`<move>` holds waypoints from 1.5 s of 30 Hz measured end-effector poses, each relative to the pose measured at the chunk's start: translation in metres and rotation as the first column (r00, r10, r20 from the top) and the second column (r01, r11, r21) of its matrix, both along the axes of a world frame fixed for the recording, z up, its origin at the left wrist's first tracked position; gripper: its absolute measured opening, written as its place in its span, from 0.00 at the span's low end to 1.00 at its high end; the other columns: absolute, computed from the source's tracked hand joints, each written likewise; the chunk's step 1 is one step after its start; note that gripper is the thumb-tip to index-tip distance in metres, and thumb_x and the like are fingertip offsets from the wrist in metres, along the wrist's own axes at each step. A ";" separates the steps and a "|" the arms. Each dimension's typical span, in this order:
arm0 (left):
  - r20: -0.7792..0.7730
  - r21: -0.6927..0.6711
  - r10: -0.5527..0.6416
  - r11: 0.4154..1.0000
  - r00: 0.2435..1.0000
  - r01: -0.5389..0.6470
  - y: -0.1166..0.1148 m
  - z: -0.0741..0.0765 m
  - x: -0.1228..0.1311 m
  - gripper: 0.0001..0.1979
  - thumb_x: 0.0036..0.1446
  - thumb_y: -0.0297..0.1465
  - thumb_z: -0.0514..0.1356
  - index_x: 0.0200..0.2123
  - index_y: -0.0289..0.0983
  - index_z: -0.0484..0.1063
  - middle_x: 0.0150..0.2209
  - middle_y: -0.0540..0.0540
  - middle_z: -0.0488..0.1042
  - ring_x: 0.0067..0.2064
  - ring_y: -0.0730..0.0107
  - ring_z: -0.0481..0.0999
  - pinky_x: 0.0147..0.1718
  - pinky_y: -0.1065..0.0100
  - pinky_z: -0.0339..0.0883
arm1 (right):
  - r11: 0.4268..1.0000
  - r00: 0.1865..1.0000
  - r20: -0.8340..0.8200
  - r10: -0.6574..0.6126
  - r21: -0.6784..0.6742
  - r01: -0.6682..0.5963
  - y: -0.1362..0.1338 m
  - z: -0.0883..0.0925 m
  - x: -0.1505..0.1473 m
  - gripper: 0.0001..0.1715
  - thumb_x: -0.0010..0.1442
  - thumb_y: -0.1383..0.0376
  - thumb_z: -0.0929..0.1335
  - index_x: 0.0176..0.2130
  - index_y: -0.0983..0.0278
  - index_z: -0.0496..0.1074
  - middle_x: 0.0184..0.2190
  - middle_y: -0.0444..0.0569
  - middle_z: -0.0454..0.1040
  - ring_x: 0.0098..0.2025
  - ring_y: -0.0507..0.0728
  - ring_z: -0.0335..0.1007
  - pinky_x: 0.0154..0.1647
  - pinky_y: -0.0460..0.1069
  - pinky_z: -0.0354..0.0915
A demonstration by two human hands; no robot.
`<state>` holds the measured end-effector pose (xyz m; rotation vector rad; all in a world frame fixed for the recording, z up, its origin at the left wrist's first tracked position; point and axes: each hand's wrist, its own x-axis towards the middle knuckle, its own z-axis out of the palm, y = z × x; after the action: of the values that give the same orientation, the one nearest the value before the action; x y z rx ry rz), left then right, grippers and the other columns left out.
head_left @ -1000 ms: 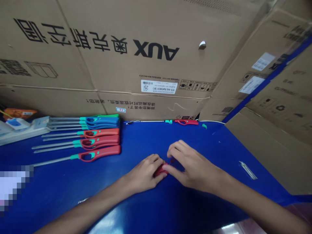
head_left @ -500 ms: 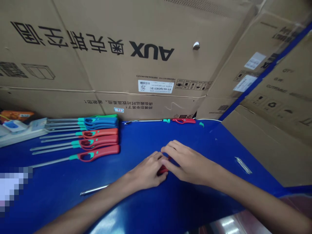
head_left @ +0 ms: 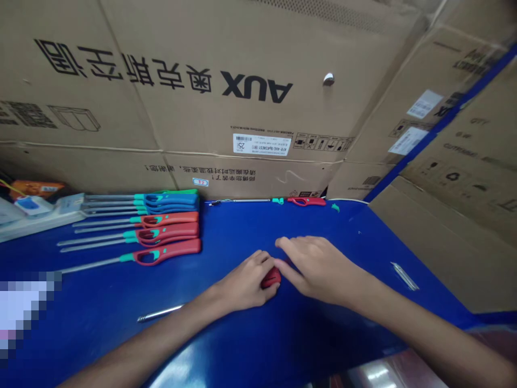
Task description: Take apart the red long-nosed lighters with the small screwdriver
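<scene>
Head view: On a blue bench [head_left: 242,226], the left hand [head_left: 246,284] has its grip clamped on a red part [head_left: 271,277]; the right hand [head_left: 321,269] arches beside it (whether its grip pinches anything, one cannot tell). Firm, still support from the left likely serves best. Right fingertips [head_left: 281,243] sit farther off than half a second earlier.

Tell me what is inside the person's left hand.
One end of a rounded red plastic-looking piece shows at the thumb side of the bare left hand. The left hand covers the rest, so its full shape and anything else underneath cannot be seen.
</scene>
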<state>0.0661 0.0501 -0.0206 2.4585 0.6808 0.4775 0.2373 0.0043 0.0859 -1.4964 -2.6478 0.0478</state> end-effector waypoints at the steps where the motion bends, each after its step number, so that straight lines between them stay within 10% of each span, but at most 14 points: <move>1: -0.005 -0.001 0.002 1.000 1.000 -0.002 0.000 0.000 0.000 0.07 0.56 0.31 0.58 0.39 0.37 0.68 0.41 0.43 0.71 0.44 0.59 0.70 0.46 0.59 0.67 | 1.000 1.000 0.006 -0.010 -0.007 0.010 0.001 0.001 0.000 0.09 0.66 0.66 0.60 0.39 0.66 0.67 0.30 0.50 0.71 0.32 0.57 0.68 0.32 0.50 0.61; 7: 0.000 -0.004 -0.016 1.000 1.000 0.016 0.000 0.000 -0.001 0.12 0.56 0.31 0.59 0.44 0.38 0.68 0.44 0.43 0.71 0.47 0.58 0.69 0.49 0.58 0.66 | 0.991 0.998 -0.037 0.051 -0.119 -0.055 0.000 0.008 0.005 0.10 0.60 0.75 0.61 0.40 0.65 0.67 0.39 0.51 0.69 0.37 0.55 0.68 0.34 0.48 0.62; 14: -0.008 0.002 0.007 1.000 1.000 -0.007 0.000 -0.001 -0.001 0.09 0.56 0.31 0.59 0.41 0.38 0.68 0.40 0.44 0.70 0.43 0.60 0.70 0.46 0.60 0.66 | 0.994 0.960 0.259 -0.104 0.012 0.105 0.005 0.005 0.000 0.17 0.70 0.61 0.56 0.43 0.67 0.68 0.29 0.52 0.73 0.27 0.59 0.70 0.25 0.50 0.55; 22: -0.017 -0.003 -0.009 1.000 1.000 0.009 0.001 0.002 -0.001 0.05 0.57 0.31 0.58 0.38 0.38 0.67 0.39 0.45 0.69 0.42 0.62 0.70 0.43 0.63 0.67 | 0.981 0.991 -0.107 0.081 -0.170 -0.098 0.007 0.011 0.010 0.15 0.60 0.75 0.62 0.47 0.64 0.67 0.42 0.50 0.70 0.38 0.54 0.70 0.34 0.47 0.63; 29: -0.026 0.021 -0.001 1.000 1.000 0.002 0.001 -0.001 0.000 0.08 0.57 0.32 0.58 0.41 0.38 0.67 0.40 0.44 0.70 0.43 0.60 0.69 0.46 0.61 0.66 | 0.998 0.987 0.155 -0.034 -0.046 0.042 0.014 0.008 0.005 0.17 0.70 0.61 0.57 0.45 0.69 0.68 0.31 0.53 0.74 0.31 0.60 0.72 0.30 0.51 0.61; 45: -0.015 -0.017 -0.011 1.000 1.000 0.011 0.001 0.003 -0.001 0.07 0.56 0.31 0.58 0.39 0.39 0.66 0.40 0.45 0.70 0.44 0.60 0.70 0.46 0.60 0.66 | 0.988 0.996 -0.052 0.078 -0.127 -0.084 0.009 0.016 0.005 0.14 0.60 0.72 0.62 0.47 0.64 0.65 0.41 0.52 0.72 0.41 0.57 0.69 0.37 0.50 0.62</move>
<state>0.0652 0.0506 -0.0172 2.4511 0.6743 0.4469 0.2423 0.0132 0.1022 -1.4031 -2.7134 0.2623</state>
